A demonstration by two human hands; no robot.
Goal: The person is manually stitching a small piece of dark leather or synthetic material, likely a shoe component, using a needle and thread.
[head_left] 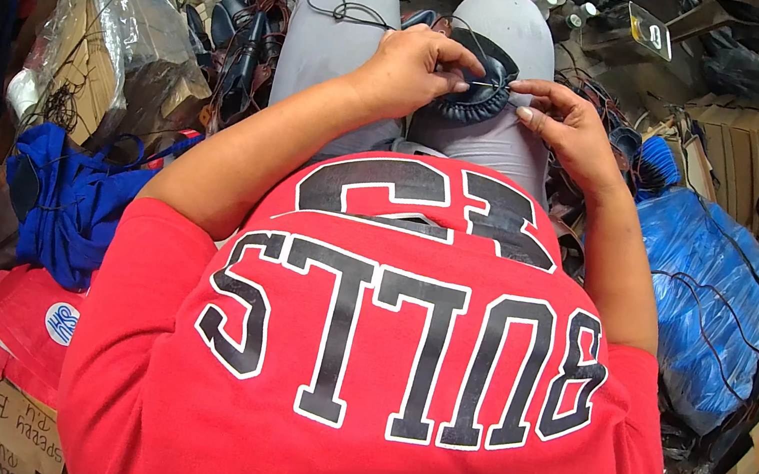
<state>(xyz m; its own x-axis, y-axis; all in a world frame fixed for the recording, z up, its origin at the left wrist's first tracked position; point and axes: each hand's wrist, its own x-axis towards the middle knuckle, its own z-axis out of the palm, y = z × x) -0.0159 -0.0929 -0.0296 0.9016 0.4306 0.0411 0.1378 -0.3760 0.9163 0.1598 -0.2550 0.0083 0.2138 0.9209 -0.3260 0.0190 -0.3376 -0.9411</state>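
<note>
A dark shoe upper (472, 103) with a gathered, pleated edge rests on my right thigh, over light grey trousers. My left hand (417, 69) comes to its left side, thumb and forefinger pinched on a thin needle (488, 85) that points right across the pleats. At the upper's right edge is my right hand (569, 128), its thumb and forefinger drawn close together. Whatever lies between those fingertips is too small to make out. A dark cord (344, 7) loops over my left knee and runs toward my left hand.
Dark shoe pieces (250, 37) lie left of my legs, near clear plastic and cardboard (93, 75). Blue cloth (71, 203) sits by my left elbow. A blue plastic bag (703, 304) is on the right, below a cardboard box (743, 159). Several small bottles (558, 0) stand ahead.
</note>
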